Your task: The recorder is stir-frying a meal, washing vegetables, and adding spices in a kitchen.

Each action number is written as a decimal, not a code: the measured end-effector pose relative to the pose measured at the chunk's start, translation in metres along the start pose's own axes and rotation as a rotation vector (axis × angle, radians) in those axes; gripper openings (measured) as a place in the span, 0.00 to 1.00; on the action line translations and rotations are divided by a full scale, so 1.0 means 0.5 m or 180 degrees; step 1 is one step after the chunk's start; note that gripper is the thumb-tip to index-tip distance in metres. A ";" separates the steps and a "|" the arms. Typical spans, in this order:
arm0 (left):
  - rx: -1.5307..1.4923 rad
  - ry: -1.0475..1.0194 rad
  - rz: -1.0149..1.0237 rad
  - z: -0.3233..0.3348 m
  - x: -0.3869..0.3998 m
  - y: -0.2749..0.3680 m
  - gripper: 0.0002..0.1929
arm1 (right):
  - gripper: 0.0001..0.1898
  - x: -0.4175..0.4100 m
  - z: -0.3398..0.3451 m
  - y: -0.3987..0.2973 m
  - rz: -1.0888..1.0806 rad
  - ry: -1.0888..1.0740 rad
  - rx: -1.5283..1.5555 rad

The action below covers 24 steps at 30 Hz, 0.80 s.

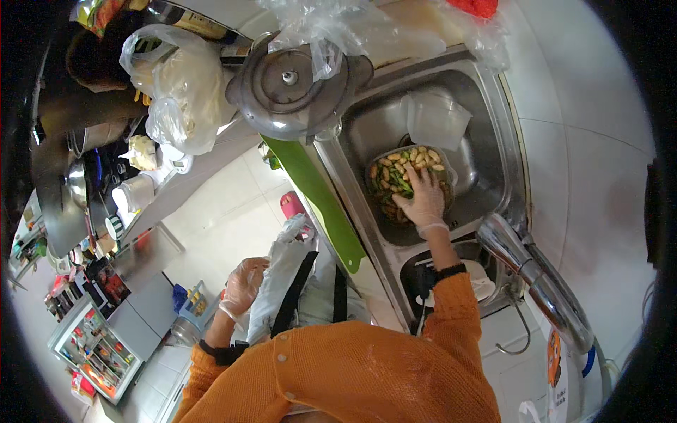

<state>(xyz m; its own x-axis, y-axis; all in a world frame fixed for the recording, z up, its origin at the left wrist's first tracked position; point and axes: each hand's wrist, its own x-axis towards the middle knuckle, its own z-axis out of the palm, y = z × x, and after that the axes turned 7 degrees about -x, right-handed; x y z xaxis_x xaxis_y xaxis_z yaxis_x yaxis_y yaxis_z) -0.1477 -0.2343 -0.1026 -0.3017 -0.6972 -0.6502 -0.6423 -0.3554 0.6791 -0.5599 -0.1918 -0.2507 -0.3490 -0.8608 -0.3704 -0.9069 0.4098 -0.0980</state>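
A clear plastic container (pixel 450 182) stands in the stainless-steel sink (pixel 370 124), filled with what look like unshelled peanuts (pixel 394 158) and green vegetable pieces (pixel 399 182). My right hand (pixel 426 201), in a clear disposable glove, rests on this food with its fingers spread and nothing gripped. Behind it in the basin, a second clear plastic container (pixel 436 121) leans tilted. My left hand (pixel 246 285), also gloved, hangs beside my leg, away from the sink. Its fingers look curled, and whether they hold anything is hidden.
A chrome faucet (pixel 534 283) reaches over the right side. The smaller basin (pixel 412 269) holds a white item (pixel 478 280). Left of the sink are a green cutting board (pixel 317 195) and a lidded pot (pixel 288 95). Plastic bags (pixel 185 95) crowd the counter behind.
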 end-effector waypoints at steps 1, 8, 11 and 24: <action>-0.0077 0.0047 0.0096 -0.002 -0.001 -0.003 0.09 | 0.28 0.013 0.000 0.024 0.0205 -0.0049 0.0526; -0.0175 0.0033 0.0237 -0.001 -0.007 -0.005 0.09 | 0.08 0.074 -0.040 0.160 0.1019 -0.0355 0.0750; -0.0169 0.0114 0.0108 0.003 -0.012 0.015 0.08 | 0.11 0.094 -0.037 0.165 0.0989 -0.0398 0.0594; 0.0032 0.0160 0.0130 0.011 -0.028 -0.007 0.07 | 0.22 0.158 0.014 0.237 0.1521 -0.3348 0.3973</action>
<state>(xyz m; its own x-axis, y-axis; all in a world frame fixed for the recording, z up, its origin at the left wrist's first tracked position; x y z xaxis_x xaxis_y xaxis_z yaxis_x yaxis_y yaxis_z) -0.1450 -0.2198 -0.0980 -0.2923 -0.7415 -0.6039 -0.6373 -0.3198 0.7011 -0.6932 -0.2092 -0.2983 0.2452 -0.2528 -0.9359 0.1272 0.9654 -0.2274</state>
